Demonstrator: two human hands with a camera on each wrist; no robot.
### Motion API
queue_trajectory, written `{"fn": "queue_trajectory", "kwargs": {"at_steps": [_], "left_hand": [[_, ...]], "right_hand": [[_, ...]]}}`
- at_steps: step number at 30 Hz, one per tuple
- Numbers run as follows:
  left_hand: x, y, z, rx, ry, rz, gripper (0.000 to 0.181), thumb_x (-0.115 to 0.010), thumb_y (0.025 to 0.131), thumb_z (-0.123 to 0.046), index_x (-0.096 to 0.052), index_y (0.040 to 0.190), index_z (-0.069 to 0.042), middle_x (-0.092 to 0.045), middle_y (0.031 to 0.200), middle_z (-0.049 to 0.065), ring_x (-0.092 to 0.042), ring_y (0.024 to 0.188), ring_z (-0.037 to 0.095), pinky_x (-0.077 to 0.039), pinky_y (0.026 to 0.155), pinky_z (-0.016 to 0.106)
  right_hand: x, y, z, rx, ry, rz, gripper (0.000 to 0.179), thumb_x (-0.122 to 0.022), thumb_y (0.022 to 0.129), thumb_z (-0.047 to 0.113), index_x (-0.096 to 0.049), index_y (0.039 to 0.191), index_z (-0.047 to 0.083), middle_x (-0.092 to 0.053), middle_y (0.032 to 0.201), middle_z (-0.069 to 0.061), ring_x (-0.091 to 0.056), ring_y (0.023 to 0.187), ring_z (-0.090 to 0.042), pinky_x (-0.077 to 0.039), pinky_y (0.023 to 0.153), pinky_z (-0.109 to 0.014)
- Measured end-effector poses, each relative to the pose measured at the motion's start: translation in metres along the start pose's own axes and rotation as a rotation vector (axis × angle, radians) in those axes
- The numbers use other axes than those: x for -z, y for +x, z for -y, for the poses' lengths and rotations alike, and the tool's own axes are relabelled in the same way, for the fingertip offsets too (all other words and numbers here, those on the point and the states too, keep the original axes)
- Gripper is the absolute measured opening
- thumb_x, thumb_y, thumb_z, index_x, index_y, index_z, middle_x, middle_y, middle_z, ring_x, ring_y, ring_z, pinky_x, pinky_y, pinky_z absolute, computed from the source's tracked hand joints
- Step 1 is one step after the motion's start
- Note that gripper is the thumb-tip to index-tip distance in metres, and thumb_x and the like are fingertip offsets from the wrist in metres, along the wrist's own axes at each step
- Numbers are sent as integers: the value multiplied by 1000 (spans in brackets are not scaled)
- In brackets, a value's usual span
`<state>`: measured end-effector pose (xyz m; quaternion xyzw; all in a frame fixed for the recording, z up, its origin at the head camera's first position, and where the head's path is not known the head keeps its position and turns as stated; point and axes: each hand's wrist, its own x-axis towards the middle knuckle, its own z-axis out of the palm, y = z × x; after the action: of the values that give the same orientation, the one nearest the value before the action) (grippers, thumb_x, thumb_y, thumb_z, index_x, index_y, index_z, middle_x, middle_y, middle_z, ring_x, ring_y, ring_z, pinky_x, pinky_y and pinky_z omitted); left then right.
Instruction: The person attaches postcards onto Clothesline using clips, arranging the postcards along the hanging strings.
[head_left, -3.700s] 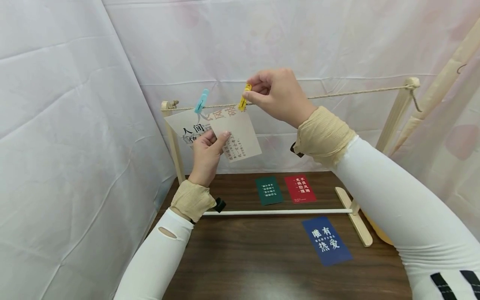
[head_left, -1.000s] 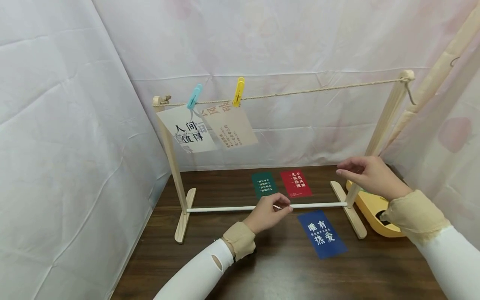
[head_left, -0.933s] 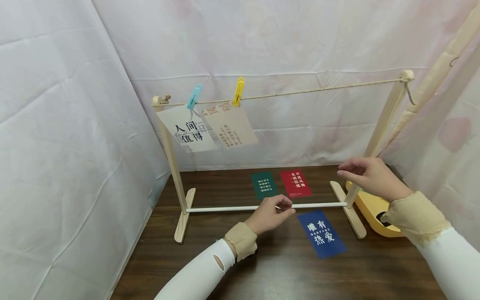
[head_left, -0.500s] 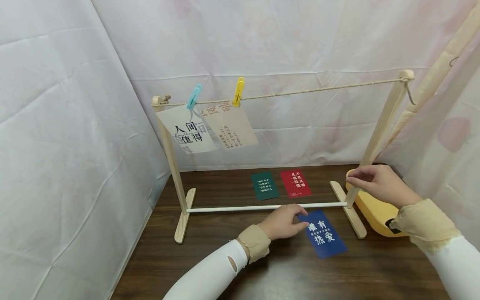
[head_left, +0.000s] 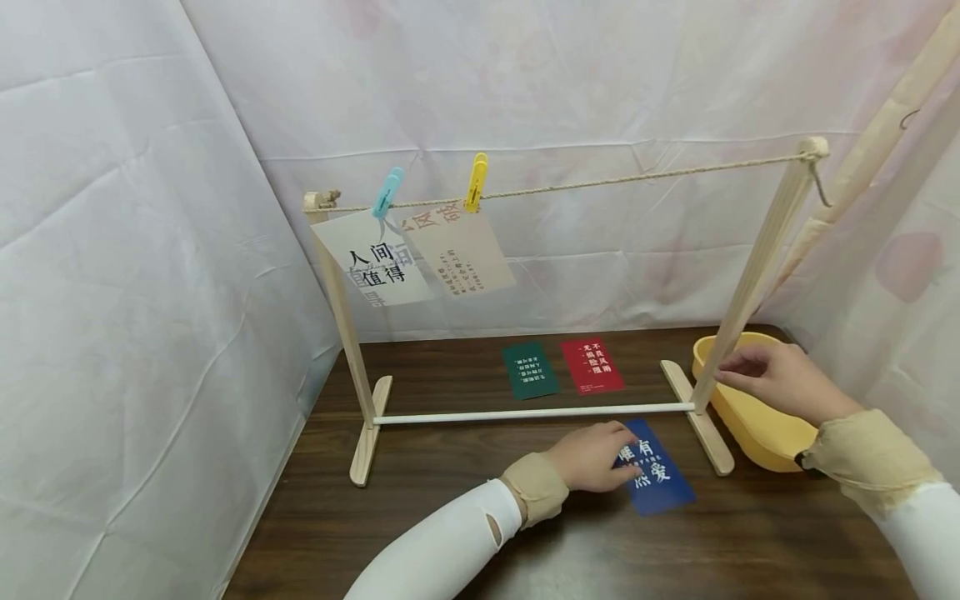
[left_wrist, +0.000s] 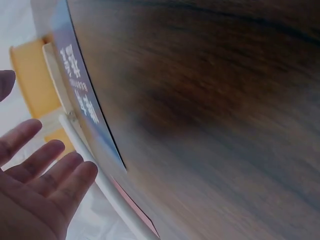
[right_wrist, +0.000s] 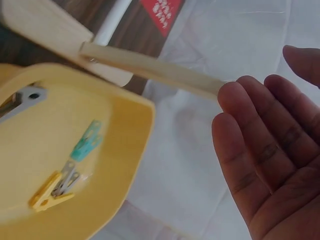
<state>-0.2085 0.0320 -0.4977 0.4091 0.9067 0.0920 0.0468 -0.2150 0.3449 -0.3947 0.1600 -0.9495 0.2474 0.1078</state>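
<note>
My left hand (head_left: 596, 457) reaches over the left edge of a blue card (head_left: 663, 487) lying on the table. In the left wrist view its fingers (left_wrist: 75, 182) are loosely spread and pinch nothing. My right hand (head_left: 787, 382) hovers by the right post, over a yellow basin (head_left: 761, 429), its fingers relaxed and holding nothing. Inside the basin, the right wrist view shows a teal clothespin (right_wrist: 87, 141), a yellow clothespin (right_wrist: 49, 192) and a grey clothespin (right_wrist: 67, 176). On the rope (head_left: 637, 178), a light-blue clothespin (head_left: 387, 193) holds a white card (head_left: 378, 287) and a yellow clothespin (head_left: 476, 183) a beige card (head_left: 480, 258).
A wooden stand with a left post (head_left: 347, 325), a right post (head_left: 757, 267) and a white crossbar (head_left: 525, 414) carries the rope. Behind the bar lie a green card (head_left: 531, 371) and a red card (head_left: 592, 367). White cloth (head_left: 562, 92) hangs around the table.
Both hands have let go of the beige card and its yellow clothespin, which stay on the rope. My left hand moved down and right to the blue card; my right went down to the basin.
</note>
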Motion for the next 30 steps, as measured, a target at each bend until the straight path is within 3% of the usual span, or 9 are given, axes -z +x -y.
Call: {"fn": "queue_trajectory", "kwargs": {"at_steps": [4, 9, 21, 30], "left_hand": [[-6, 5, -6, 13, 93, 1, 57, -62, 106, -57, -59, 154, -25, -61, 154, -6, -60, 137, 5, -51, 111, 20], [-11, 7, -16, 75, 172, 33, 69, -58, 104, -68, -56, 156, -24, -61, 150, -6, -60, 133, 7, -53, 108, 22], [-25, 11, -30, 211, 309, 75, 88, -52, 95, -87, -56, 152, -20, -60, 139, -3, -55, 125, 9, -53, 97, 27], [-26, 7, -25, 207, 335, 114, 91, -54, 91, -90, -55, 155, -24, -55, 149, -4, -52, 138, 11, -52, 107, 31]], "right_hand": [[2, -3, -9, -43, -2, 39, 11, -84, 96, 18, -83, 98, 7, -80, 89, 0, -60, 73, 7, -52, 64, -24], [3, -6, -18, -95, -21, 78, 16, -82, 98, 21, -82, 99, 6, -78, 90, -1, -60, 73, 4, -52, 64, -25], [3, -9, -36, -132, -19, 120, 24, -79, 100, 25, -80, 104, 2, -80, 92, -4, -66, 73, -6, -54, 63, -29], [4, -6, -43, -134, -24, 127, 23, -80, 100, 22, -80, 104, -1, -80, 92, -7, -69, 76, -12, -54, 63, -28]]}}
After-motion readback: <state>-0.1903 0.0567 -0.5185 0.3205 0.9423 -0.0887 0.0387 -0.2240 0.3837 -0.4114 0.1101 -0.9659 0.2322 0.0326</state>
